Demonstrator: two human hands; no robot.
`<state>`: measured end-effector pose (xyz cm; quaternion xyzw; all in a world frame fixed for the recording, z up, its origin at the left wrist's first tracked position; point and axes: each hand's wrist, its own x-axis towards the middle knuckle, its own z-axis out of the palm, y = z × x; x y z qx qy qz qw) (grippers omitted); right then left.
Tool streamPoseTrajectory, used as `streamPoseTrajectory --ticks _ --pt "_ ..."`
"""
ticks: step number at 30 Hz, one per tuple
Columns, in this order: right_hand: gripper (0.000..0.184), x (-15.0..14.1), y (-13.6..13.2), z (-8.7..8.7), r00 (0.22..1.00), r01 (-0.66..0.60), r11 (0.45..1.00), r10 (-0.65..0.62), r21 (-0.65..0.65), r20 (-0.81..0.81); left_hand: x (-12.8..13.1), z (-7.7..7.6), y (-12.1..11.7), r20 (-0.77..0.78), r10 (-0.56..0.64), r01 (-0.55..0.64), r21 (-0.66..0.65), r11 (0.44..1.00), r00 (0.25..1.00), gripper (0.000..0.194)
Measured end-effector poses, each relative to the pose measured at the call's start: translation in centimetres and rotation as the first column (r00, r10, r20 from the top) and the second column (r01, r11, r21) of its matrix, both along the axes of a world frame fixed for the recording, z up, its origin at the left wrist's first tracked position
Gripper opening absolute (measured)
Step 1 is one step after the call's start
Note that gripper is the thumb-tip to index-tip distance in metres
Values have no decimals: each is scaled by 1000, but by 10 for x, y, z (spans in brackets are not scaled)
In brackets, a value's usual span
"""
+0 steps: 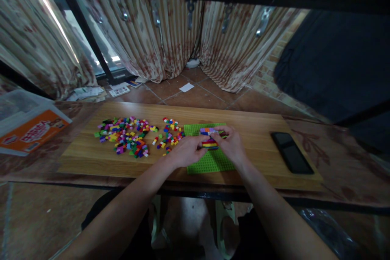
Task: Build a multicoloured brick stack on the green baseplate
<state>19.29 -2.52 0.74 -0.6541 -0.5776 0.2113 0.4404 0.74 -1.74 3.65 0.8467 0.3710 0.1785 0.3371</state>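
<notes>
Brick stack (210, 144) between fingers of left hand (188, 151) and right hand (232, 145), both closed around its ends, neither clearly nearer. Long axis seems to run side to side, from one hand's fingers to other's. Green baseplate (210, 165) beneath fingers; contact with stack cannot be told. Loose bricks (122, 130) on surface (256, 130), left of fingers; black phone-like slab (291, 152) well right.

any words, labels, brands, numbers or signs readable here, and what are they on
Nothing reads clearly enough to quote.
Orange label on the plastic box: large white lettering, too blurred; its smaller print is unreadable too.
White booklet or sheet on the floor: printed marks, too small.
Black phone-like device: no text visible.
</notes>
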Motion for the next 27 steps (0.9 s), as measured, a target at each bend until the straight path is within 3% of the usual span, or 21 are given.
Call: streamPoseTrajectory --ticks 7,16,23,27 --pt "30 -1 0 -5 1000 14 1000 -14 -26 -8 0 0 -1 -30 -11 11 21 1000 999 38" --pt "29 -3 4 -7 989 -4 997 -8 -80 -151 -2 -2 0 -13 -4 4 -18 1000 1000 41" --pt "33 -1 3 -6 895 20 999 -30 -27 -446 -12 2 6 164 96 -83 -86 993 982 20" --pt "26 0 -1 6 872 91 994 -50 61 -487 -13 1 8 253 156 -121 -150 981 955 8"
